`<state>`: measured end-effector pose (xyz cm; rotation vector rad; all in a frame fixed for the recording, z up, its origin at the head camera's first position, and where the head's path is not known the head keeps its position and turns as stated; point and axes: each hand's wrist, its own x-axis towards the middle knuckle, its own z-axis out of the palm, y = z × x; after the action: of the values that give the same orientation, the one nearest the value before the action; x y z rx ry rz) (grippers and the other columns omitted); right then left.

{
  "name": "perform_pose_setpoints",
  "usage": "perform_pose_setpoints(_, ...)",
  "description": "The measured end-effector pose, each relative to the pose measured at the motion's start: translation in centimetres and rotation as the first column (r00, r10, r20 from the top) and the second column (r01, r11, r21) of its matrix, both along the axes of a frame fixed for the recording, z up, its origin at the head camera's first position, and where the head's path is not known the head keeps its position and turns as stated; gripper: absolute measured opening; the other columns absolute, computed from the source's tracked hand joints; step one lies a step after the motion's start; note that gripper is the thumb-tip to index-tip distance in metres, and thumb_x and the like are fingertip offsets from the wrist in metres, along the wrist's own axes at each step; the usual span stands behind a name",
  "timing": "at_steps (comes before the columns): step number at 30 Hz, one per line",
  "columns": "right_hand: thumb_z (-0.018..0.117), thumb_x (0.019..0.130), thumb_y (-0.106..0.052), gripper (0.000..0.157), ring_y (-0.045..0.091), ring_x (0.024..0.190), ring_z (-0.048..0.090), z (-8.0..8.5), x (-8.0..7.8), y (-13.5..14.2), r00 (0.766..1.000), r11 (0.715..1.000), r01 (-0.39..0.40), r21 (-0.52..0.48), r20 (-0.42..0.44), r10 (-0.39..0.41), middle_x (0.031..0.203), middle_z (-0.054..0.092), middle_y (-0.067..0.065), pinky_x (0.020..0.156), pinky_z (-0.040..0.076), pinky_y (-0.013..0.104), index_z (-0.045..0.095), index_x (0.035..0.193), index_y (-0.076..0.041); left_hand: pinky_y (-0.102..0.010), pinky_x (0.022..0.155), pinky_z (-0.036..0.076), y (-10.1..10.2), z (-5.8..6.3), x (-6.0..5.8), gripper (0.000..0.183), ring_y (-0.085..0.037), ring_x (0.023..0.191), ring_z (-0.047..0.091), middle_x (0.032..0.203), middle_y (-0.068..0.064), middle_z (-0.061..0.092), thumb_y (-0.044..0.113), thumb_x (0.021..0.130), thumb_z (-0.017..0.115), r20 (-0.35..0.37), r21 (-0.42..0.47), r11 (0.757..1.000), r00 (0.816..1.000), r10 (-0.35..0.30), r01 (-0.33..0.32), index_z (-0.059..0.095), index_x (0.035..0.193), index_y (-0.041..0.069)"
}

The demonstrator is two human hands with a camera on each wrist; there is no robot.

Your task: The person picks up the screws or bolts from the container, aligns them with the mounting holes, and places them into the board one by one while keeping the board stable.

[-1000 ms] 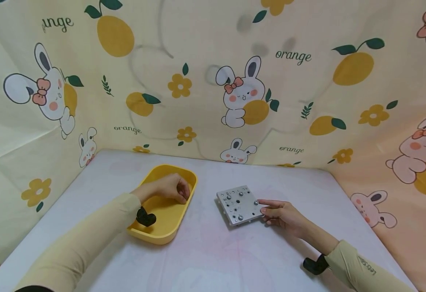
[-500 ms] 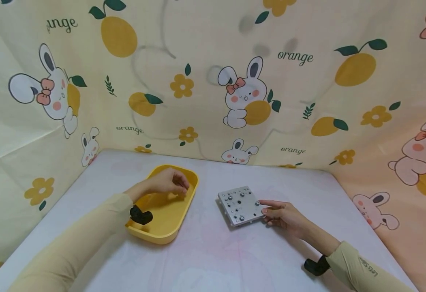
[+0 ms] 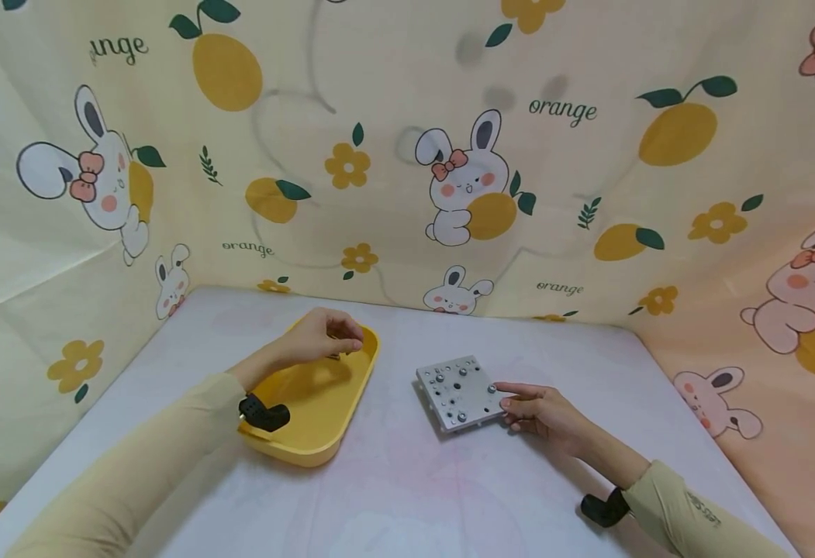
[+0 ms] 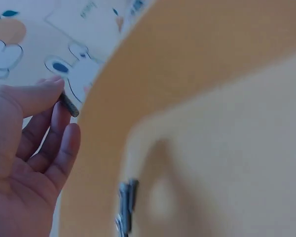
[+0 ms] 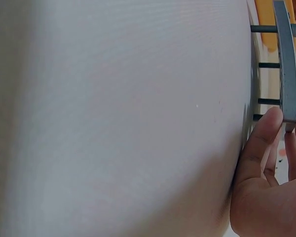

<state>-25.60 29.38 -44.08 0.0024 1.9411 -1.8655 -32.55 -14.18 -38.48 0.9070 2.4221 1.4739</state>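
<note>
Left of centre, a screw (image 4: 70, 106) was pinched by the left grip (image 3: 319, 335); right of centre, the metal plate (image 3: 472, 397), judged stiff and hefty, was held by the right grip (image 3: 545, 417) at the edge, seemingly the surest hold.

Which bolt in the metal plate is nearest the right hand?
In the head view, the bolt by the plate's right edge, at the right hand's index fingertip; the other bolts sit farther from that fingertip.

The head view is bright. The left wrist view shows a blurry yellow tray (image 4: 133, 84) with a dark shadow (image 4: 180, 197). The right wrist view bends the tabletop (image 5: 118, 98).
</note>
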Motion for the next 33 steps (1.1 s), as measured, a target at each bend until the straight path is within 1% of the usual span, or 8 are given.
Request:
perform_pose_setpoints(6,0.070,0.092,-0.011,0.056,0.017,0.080,0.063,0.0,0.0,0.1,1.000,1.000,-0.007,-0.002,-0.008,0.007,0.103,0.067,0.011,0.071,0.055,0.027,0.049,0.143,0.000,-0.037,0.078,0.055,2.8,1.7,1.1,0.015,-0.025,0.089,0.065,0.099,-0.008,0.070,0.015,0.094,0.069,0.023,0.073,0.997,1.000,0.017,-0.019,0.070,0.106,0.006)
perform_pose_setpoints(12,0.065,0.094,-0.008,0.051,0.017,0.081,0.063,-0.1,-0.2,0.3,1.000,1.000,0.002,0.002,-0.002,-0.002,0.106,0.067,0.011,0.071,0.054,0.027,0.050,0.142,-0.001,-0.034,0.084,0.054,8.0,1.9,2.0,0.016,-0.023,0.090,0.066,0.103,-0.012,0.069,0.011,0.093,0.068,0.025,0.136,0.987,0.996,-0.086,0.081,0.070,0.108,0.004)
perform_pose_setpoints(17,0.066,0.094,-0.008,0.049,0.017,0.079,0.063,0.1,-0.1,0.1,1.000,1.000,0.009,0.002,0.006,-0.009,0.103,0.068,0.011,0.071,0.054,0.027,0.053,0.141,-0.003,-0.029,0.085,0.053,11.9,0.9,2.5,0.016,-0.019,0.092,0.065,0.104,-0.006,0.070,0.011,0.092,0.070,0.039,0.145,0.982,0.991,-0.125,0.118,0.071,0.108,0.007)
perform_pose_setpoints(20,0.066,0.094,-0.009,0.048,0.016,0.079,0.063,0.1,0.0,0.0,1.000,1.000,0.012,0.005,0.005,-0.012,0.103,0.068,0.010,0.071,0.054,0.027,0.053,0.140,-0.002,-0.027,0.085,0.052,13.8,0.1,2.6,0.017,-0.016,0.092,0.064,0.100,0.000,0.070,0.010,0.093,0.070,0.035,0.134,0.981,0.989,-0.143,0.137,0.071,0.108,0.003)
perform_pose_setpoints(24,0.066,0.094,-0.010,0.047,0.016,0.078,0.063,0.1,-0.1,-0.1,1.000,1.000,0.016,0.013,0.004,-0.016,0.099,0.069,0.009,0.071,0.055,0.026,0.054,0.138,0.000,-0.027,0.086,0.051,16.1,-0.6,3.3,0.015,-0.016,0.092,0.064,0.101,-0.003,0.070,0.003,0.092,0.068,0.022,0.134,0.978,0.986,-0.163,0.159,0.070,0.106,-0.001)
perform_pose_setpoints(27,0.066,0.094,-0.010,0.044,0.015,0.078,0.063,-0.1,-0.2,0.1,1.000,1.000,0.013,0.010,0.006,-0.013,0.096,0.069,0.009,0.071,0.055,0.026,0.056,0.136,0.000,-0.026,0.085,0.051,17.5,-1.4,3.7,0.012,-0.015,0.091,0.063,0.100,-0.004,0.070,0.002,0.093,0.067,0.021,0.124,0.978,0.985,-0.170,0.167,0.071,0.105,0.002)
perform_pose_setpoints(30,0.064,0.095,-0.009,0.042,0.015,0.078,0.063,-0.2,-0.2,0.2,1.000,1.000,-0.002,-0.005,0.002,0.002,0.096,0.069,0.008,0.072,0.055,0.026,0.057,0.135,0.000,-0.023,0.083,0.050,18.5,-2.3,3.7,0.011,-0.009,0.087,0.062,0.095,0.005,0.069,0.002,0.092,0.068,0.019,0.110,0.978,0.983,-0.182,0.179,0.071,0.103,0.005)
perform_pose_setpoints(33,0.064,0.096,-0.009,0.041,0.014,0.079,0.064,-0.3,-0.2,0.3,1.000,1.000,-0.018,-0.018,-0.006,0.018,0.096,0.069,0.007,0.072,0.055,0.026,0.057,0.135,0.000,-0.022,0.082,0.050,19.0,-3.0,3.8,0.010,-0.008,0.087,0.062,0.095,0.006,0.068,0.002,0.092,0.068,0.003,0.098,0.977,0.982,-0.191,0.189,0.071,0.101,0.006)
